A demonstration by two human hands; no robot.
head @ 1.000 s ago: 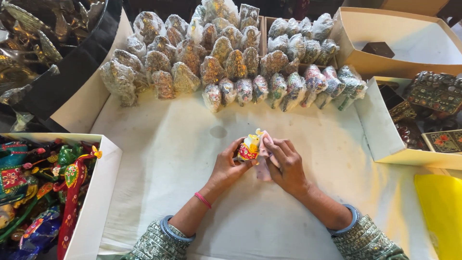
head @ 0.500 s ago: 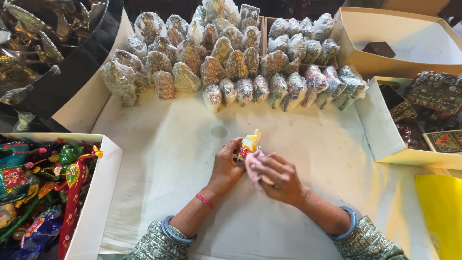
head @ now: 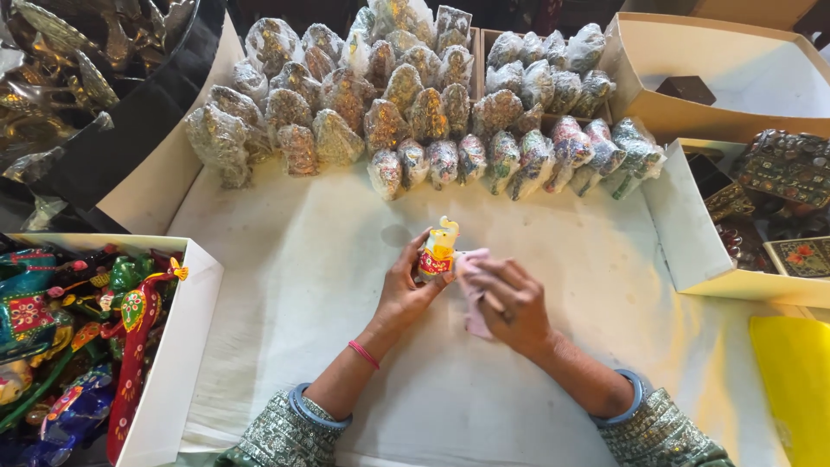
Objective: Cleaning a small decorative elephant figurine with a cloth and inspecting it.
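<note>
My left hand (head: 405, 290) grips a small painted figurine (head: 438, 251), yellow with red and patterned colours, held upright above the white cloth (head: 303, 285). My right hand (head: 512, 303) holds a pale pink cloth (head: 472, 290) pressed against the figurine's right side. Both hands meet at the middle of the table. A pink band circles my left wrist.
Rows of plastic-wrapped figurines (head: 415, 104) line the far side. A white box of colourful painted animals (head: 78, 337) stands at the left, metal items in a dark tray (head: 78, 69) at top left. Open cardboard boxes (head: 726, 78) with ornate boxes (head: 787, 164) sit at right; a yellow sheet (head: 795, 380) lies at lower right.
The figurine has turned in my left hand and sits a little higher. My right hand with the pink cloth has shifted down and to the right along its side.
</note>
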